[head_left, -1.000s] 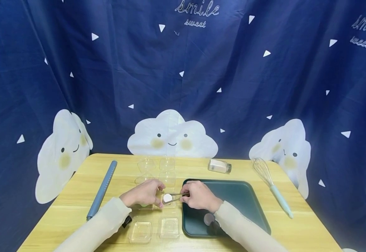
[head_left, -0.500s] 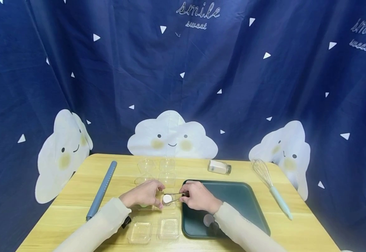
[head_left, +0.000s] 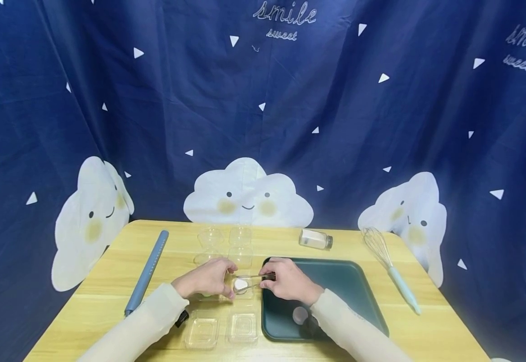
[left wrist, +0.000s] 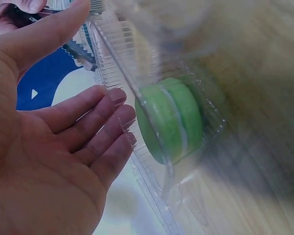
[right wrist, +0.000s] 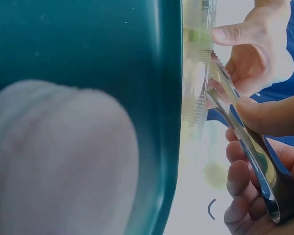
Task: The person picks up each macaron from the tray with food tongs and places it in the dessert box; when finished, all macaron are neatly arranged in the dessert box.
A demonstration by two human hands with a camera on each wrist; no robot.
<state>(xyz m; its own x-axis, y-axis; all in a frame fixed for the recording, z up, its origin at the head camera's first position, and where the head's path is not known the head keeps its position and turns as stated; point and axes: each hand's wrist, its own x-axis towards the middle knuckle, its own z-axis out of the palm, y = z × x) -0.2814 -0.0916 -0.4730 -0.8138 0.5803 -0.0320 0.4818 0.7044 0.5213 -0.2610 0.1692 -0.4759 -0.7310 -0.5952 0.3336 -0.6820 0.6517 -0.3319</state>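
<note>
My right hand (head_left: 285, 281) holds metal tongs (right wrist: 246, 142) by their bent end, above the tray's left edge. Their toothed tips stand apart at a clear plastic container (right wrist: 196, 105). A white macaron (head_left: 241, 285) is between or just below the tips; whether they touch it, I cannot tell. My left hand (head_left: 208, 278) is at the container's left side, thumb apart from its fairly straight fingers (left wrist: 95, 120). Those fingertips touch or nearly touch the clear wall. In the left wrist view a green macaron (left wrist: 171, 120) sits in a clear compartment, mostly hidden by my left hand in the head view.
A dark green tray (head_left: 340, 281) bears a pale round macaron (head_left: 300, 315) near my right sleeve. Clear lids (head_left: 240, 254) stand behind the hands, empty cups (head_left: 244, 327) in front. A blue-grey rolling pin (head_left: 147, 271), a jar (head_left: 315, 239) and a whisk (head_left: 391, 266) lie around.
The tongs' tips have spread apart around the white macaron, and my right hand has shifted very slightly right. My left hand stays in place.
</note>
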